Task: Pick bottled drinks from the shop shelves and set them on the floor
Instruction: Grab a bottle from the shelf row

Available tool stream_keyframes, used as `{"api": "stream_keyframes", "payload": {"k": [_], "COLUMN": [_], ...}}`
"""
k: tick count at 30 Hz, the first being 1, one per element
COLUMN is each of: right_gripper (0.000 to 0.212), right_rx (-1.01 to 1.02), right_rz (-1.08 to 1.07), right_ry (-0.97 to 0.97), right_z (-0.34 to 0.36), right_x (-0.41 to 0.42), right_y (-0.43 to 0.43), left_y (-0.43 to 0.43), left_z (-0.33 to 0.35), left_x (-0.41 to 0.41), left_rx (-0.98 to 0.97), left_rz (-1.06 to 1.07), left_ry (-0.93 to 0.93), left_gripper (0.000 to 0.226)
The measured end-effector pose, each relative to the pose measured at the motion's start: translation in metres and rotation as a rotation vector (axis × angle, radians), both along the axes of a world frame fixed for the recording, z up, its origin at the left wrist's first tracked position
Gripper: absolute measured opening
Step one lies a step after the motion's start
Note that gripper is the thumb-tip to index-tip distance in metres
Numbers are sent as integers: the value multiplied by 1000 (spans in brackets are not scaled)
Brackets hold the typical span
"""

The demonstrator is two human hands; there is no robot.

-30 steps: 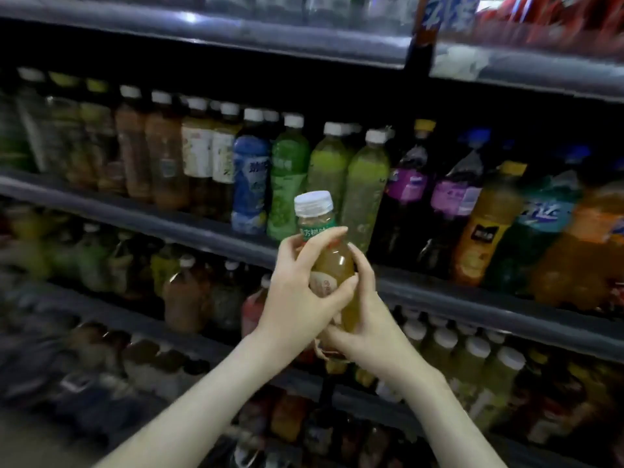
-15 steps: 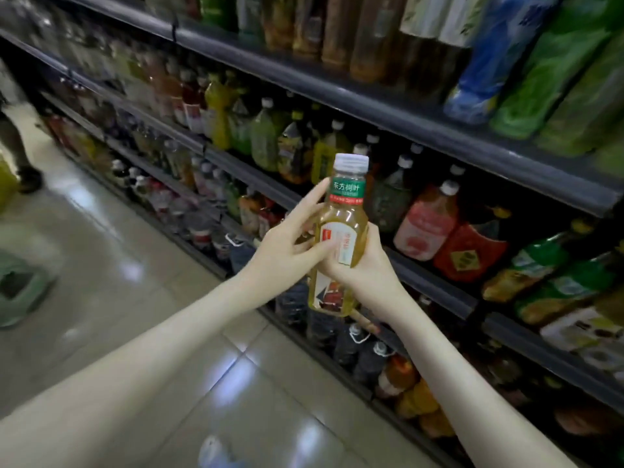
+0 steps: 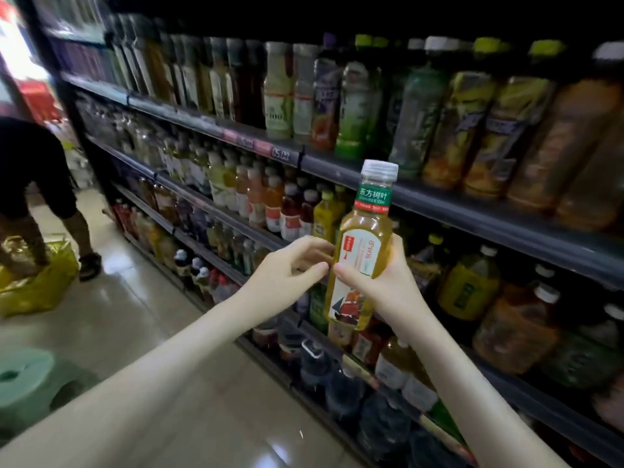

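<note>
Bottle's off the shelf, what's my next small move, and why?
Probably lower the bottle toward the floor on your left. Your right hand grips it upright in mid-air before the shelves, your left hand sits beside its label, and it isn't set down yet.

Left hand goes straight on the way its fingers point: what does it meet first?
The bottle, gripped by the right hand. The left hand points its fingertips at the bottle's side, nearly on it; whether they touch is unclear.
</note>
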State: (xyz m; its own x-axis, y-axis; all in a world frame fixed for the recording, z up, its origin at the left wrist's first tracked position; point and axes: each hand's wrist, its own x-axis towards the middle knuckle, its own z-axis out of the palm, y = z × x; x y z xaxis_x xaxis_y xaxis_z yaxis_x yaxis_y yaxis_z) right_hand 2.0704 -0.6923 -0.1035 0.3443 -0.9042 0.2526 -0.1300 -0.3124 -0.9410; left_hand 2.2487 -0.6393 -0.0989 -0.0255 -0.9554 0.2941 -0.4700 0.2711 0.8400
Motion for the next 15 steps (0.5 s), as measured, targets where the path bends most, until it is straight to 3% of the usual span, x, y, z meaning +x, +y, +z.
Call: {"api": "stream_keyframes", "payload": {"k": [6,10,15], "right_gripper": [83,73,74], "right_rx": [-129,-178,-155], "right_rz": [-50,-70,-74], "right_ry": [-20,-75,-140], "right_z": [35,47,58], "right_x": [100,170,264], "right_y": [-75,-126,-171], "left_y": [-82,-137,-186], "left_z": [16,30,42], "left_x": [92,161,252], "left_rx": [-127,-164,5], "left_rz": [-17,-88,-297], "left_ry": [-9,43,164], "left_gripper": [31,33,60]}}
